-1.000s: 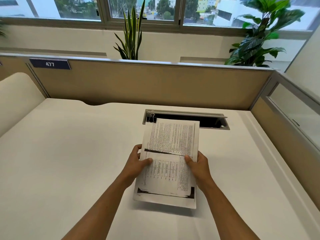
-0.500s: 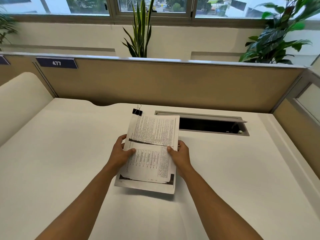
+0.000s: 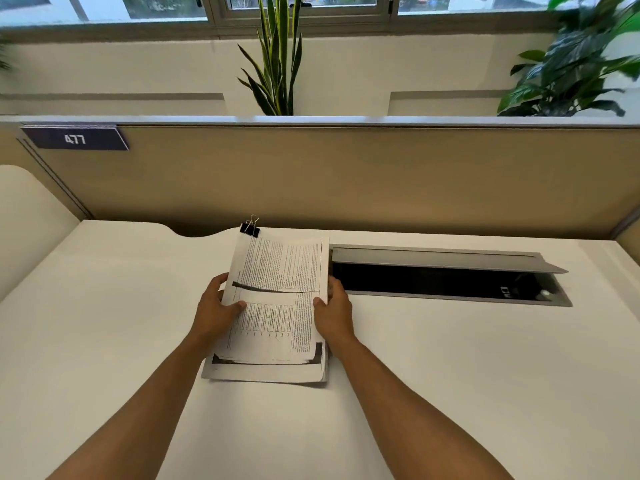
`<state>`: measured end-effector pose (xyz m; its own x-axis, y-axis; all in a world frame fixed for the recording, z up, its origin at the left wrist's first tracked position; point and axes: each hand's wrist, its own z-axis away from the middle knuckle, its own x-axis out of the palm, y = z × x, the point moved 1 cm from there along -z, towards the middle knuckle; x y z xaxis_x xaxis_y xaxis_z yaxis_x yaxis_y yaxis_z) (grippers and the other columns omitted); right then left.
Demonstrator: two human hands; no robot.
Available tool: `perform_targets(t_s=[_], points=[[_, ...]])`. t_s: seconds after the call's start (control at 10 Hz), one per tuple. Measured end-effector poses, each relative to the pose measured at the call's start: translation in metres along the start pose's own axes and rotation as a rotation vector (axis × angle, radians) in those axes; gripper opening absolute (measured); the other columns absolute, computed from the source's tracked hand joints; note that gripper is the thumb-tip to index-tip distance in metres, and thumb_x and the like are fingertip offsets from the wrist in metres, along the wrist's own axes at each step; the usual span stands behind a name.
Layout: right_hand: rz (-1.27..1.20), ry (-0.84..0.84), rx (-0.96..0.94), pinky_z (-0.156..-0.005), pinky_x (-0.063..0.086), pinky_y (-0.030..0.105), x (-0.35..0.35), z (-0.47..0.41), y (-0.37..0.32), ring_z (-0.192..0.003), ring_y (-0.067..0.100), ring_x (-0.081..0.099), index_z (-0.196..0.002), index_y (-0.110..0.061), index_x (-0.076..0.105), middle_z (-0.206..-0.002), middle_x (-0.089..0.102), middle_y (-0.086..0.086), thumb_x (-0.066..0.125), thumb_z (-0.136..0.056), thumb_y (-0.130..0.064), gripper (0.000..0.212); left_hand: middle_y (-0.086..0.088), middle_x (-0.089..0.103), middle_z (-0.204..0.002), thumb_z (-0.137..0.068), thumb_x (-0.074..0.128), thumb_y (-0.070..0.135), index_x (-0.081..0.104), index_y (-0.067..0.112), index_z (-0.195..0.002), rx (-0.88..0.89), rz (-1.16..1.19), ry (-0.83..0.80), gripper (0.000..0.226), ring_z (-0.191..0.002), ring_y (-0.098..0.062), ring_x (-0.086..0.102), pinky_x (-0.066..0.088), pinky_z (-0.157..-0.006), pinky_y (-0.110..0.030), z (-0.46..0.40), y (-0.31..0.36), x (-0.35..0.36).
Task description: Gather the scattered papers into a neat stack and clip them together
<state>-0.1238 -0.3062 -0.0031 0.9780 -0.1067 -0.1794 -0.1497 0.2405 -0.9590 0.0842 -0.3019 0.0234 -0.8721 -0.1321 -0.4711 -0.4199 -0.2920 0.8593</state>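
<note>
Head view, near to far: both forearms reach forward — left hand (image 3: 216, 308) and right hand (image 3: 333, 315) each clamped on long side edge of paper stack (image 3: 277, 306), thumbs on top sheet. Stack between hands, near edge on white desk (image 3: 104, 323), long axis running away from person. Black binder clip (image 3: 250, 229) already on far left corner, nearer left hand. Open cable tray (image 3: 446, 278) just right of stack; partition (image 3: 346, 174) beyond, well apart.

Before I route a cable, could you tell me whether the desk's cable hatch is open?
Open: the cable hatch has its grey lid raised, exposing the dark cavity.
</note>
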Motion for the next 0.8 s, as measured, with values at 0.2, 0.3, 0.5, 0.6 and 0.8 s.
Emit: perform_targets(t_s=[0.2, 0.3, 0.5, 0.6, 0.8], points=[[0.201, 0.03, -0.134, -0.096, 0.04, 0.021, 0.014, -0.02, 0.005, -0.124, 0.023, 0.046, -0.143, -0.017, 0.039, -0.132, 0.048, 0.008, 0.048, -0.091, 0.007, 0.057, -0.014, 0.058, -0.133, -0.089, 0.066, 0.011, 0.038, 0.02, -0.139, 0.017, -0.086, 0.032, 0.058, -0.111, -0.037, 0.061, 0.051, -0.091, -0.056, -0.036, -0.005, 0.006], [0.351, 0.022, -0.223, -0.102, 0.01, 0.002, 0.02, -0.016, 0.012, -0.141, 0.021, 0.024, -0.146, -0.007, 0.03, -0.153, 0.028, 0.006, 0.045, -0.096, 0.0, 0.053, -0.014, 0.054, -0.138, -0.087, 0.068, 0.01, 0.039, 0.016, -0.141, 0.016, -0.157, 0.075, 0.061, -0.119, -0.038, 0.056, 0.046, -0.098, -0.055, -0.044, -0.01, 0.01], [0.736, 0.07, -0.426, -0.114, 0.02, 0.036, 0.025, 0.004, 0.021, -0.139, 0.031, 0.035, -0.134, -0.001, 0.05, -0.148, 0.04, 0.017, 0.03, -0.099, -0.032, 0.051, -0.015, 0.047, -0.146, -0.089, 0.066, 0.027, 0.046, 0.013, -0.141, 0.152, -0.564, 0.23, 0.057, -0.133, -0.037, 0.042, 0.035, -0.108, -0.054, -0.039, -0.023, 0.014], [0.786, 0.09, -0.45, -0.103, 0.04, 0.041, 0.018, 0.018, 0.022, -0.124, 0.026, 0.055, -0.122, -0.003, 0.062, -0.131, 0.061, 0.013, 0.019, -0.1, -0.043, 0.063, -0.022, 0.051, -0.141, -0.091, 0.061, 0.026, 0.055, 0.007, -0.133, 0.242, -0.595, 0.285, 0.047, -0.131, -0.041, 0.044, 0.036, -0.108, -0.054, -0.02, -0.028, 0.018], [0.783, 0.14, -0.527, -0.106, 0.035, 0.031, -0.014, 0.046, 0.038, -0.125, 0.02, 0.054, -0.125, -0.007, 0.061, -0.131, 0.061, 0.007, 0.015, -0.099, -0.052, 0.07, -0.02, 0.058, -0.131, -0.087, 0.042, 0.045, 0.064, 0.006, -0.119, 0.434, -0.539, 0.293, 0.054, -0.124, -0.04, 0.051, 0.038, -0.104, -0.052, 0.033, -0.041, 0.042]])
